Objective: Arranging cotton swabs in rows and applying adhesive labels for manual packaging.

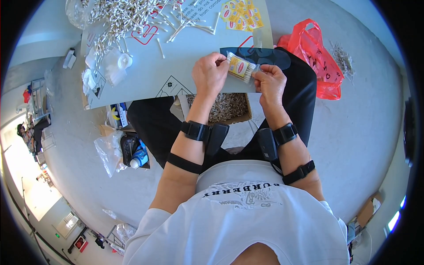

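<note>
Between my two hands is a small clear bag of cotton swabs [240, 67], with a yellow and red label showing through it. My left hand [209, 73] pinches its left end between thumb and fingers. At the other end, my right hand [270, 81] grips the clear plastic edge of the bag. The bag is tilted, above the near right part of the table [150, 79]. A large heap of loose cotton swabs [119, 22] covers the far left of the table. Yellow printed labels [242, 15] lie in a cluster at the far right.
A red plastic bag [316, 62] hangs at the table's right side. Below the near edge, a cardboard box [227, 108] holds many small pieces. Clear plastic bags [116, 68] lie on the table's left, beside a white roll [125, 61]. A blue bottle [139, 157] stands on the floor.
</note>
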Demonstrator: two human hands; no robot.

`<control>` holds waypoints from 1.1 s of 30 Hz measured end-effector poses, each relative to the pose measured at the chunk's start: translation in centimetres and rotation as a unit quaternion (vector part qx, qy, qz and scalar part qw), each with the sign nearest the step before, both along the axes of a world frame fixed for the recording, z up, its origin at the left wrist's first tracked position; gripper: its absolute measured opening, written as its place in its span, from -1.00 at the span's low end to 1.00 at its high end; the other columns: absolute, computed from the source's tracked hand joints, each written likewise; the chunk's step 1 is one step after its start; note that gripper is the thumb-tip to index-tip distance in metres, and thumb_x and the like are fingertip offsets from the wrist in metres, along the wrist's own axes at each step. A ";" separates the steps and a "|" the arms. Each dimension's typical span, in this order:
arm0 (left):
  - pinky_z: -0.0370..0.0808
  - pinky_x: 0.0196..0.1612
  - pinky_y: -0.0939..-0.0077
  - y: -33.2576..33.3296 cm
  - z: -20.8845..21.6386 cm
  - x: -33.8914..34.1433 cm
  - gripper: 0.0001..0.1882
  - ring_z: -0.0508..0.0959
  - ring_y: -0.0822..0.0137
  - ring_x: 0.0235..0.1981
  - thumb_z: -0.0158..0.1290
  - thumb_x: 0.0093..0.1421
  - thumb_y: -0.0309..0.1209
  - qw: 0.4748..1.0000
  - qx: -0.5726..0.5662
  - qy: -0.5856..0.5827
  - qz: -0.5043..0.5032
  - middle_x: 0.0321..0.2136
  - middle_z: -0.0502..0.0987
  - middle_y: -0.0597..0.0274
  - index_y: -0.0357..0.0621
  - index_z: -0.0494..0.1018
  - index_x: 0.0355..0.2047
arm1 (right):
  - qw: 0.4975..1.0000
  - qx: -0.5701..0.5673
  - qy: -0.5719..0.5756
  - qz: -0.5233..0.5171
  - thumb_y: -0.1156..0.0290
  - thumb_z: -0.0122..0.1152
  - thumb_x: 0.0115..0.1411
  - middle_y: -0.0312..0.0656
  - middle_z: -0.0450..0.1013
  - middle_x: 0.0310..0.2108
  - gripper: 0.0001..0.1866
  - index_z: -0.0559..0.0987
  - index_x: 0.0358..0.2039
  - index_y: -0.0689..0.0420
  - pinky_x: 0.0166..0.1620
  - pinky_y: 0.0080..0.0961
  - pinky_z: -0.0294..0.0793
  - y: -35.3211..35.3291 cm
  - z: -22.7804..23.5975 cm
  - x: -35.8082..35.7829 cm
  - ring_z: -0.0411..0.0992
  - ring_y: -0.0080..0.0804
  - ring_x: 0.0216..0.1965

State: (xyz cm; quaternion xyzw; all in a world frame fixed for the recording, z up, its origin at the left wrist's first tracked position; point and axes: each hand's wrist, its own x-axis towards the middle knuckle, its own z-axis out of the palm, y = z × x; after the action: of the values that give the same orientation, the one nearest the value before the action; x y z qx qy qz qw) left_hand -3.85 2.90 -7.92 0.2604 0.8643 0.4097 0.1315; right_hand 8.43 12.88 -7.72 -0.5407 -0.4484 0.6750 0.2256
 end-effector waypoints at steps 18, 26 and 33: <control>0.42 -0.48 0.19 2.1 1.8 -1.1 -0.81 0.55 -0.01 -0.53 0.10 -0.11 -0.29 0.990 -0.138 -0.016 0.013 -0.62 0.54 0.05 -0.16 0.52 -0.65 | 1.000 0.007 0.003 0.024 0.72 0.27 -0.09 -0.28 0.42 -0.58 -0.73 0.47 -0.32 0.28 -0.67 -0.68 0.25 0.2 0.4 -0.2 0.34 -0.61 -0.70; 0.43 -0.46 0.24 0.6 0.6 -1.3 -0.83 0.55 0.05 -0.53 0.09 -0.08 -0.30 0.996 -0.030 -0.084 0.027 -0.61 0.56 0.13 -0.14 0.54 -0.60 | 1.000 0.005 0.013 0.021 0.71 0.29 -0.06 -0.28 0.43 -0.58 -0.75 0.48 -0.33 0.28 -0.66 -0.70 0.26 0.0 0.4 -0.1 0.34 -0.63 -0.69; 0.44 -0.45 0.29 1.4 1.1 -0.5 -0.86 0.55 0.11 -0.52 0.10 -0.08 -0.32 0.995 -0.097 -0.018 0.011 -0.61 0.55 0.15 -0.11 0.51 -0.61 | 1.000 -0.003 0.012 0.028 0.70 0.29 -0.06 -0.28 0.43 -0.59 -0.75 0.48 -0.32 0.28 -0.66 -0.69 0.25 0.2 0.2 0.2 0.32 -0.64 -0.71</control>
State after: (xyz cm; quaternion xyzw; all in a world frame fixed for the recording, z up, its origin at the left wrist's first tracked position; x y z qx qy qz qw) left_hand -4.37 4.32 -6.80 0.2296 0.9001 0.3304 0.1674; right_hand 8.62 13.12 -7.48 -0.5203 -0.4587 0.6888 0.2107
